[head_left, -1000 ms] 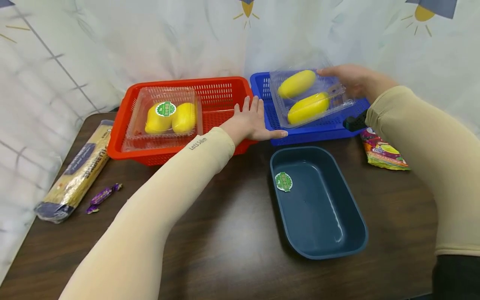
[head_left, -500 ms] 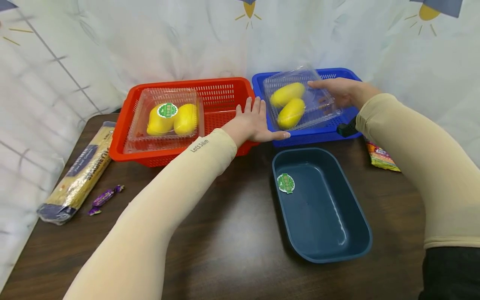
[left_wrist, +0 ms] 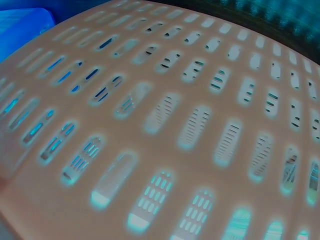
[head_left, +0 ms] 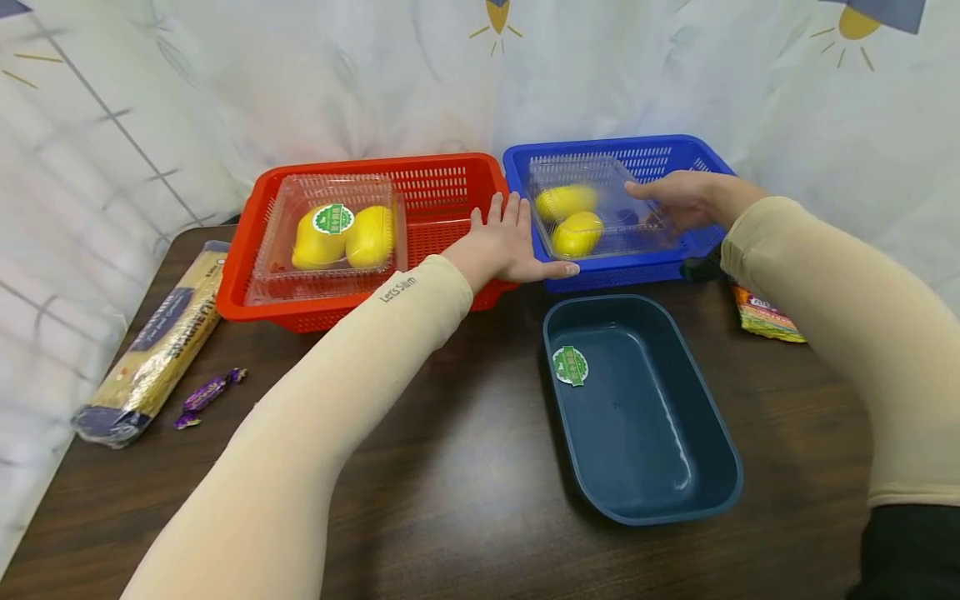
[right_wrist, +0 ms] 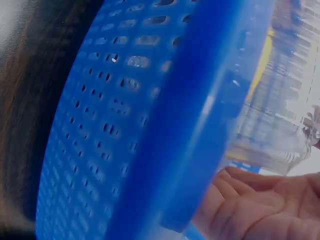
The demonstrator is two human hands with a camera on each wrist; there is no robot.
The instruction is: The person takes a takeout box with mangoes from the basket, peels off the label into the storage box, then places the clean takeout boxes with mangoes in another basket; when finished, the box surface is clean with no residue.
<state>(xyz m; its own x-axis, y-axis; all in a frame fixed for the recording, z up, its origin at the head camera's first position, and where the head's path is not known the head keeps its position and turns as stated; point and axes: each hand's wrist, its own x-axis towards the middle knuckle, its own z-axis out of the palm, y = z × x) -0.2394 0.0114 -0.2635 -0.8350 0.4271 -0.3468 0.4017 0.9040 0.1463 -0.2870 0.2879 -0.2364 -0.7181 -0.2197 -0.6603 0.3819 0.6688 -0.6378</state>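
My right hand (head_left: 686,204) grips the right side of a clear plastic clamshell box (head_left: 618,225), thumb on top. Two yellow fruits (head_left: 577,233), mango-like, lie at the box's left end. It sits within the blue basket (head_left: 622,273). In the right wrist view, the palm of the hand (right_wrist: 255,205) shows beside the basket's rim, under the box's edge. My left hand (head_left: 502,248), fingers spread, rests at the right rim of the red basket (head_left: 442,236), its thumb reaching toward the blue one. The left wrist view shows a slotted basket wall (left_wrist: 170,135); that hand is out of sight there.
Another clamshell box (head_left: 285,229) with yellow fruits and a green label is in the red basket. A dark blue tub (head_left: 630,417) stands in front. Spaghetti (head_left: 161,342) and a purple wrapped candy (head_left: 210,396) lie left; a colourful packet (head_left: 765,317) lies right.
The right hand has lowered the clamshell box from a tilt to nearly flat in the blue basket. The fruits inside have slid left. The left hand stays in place.
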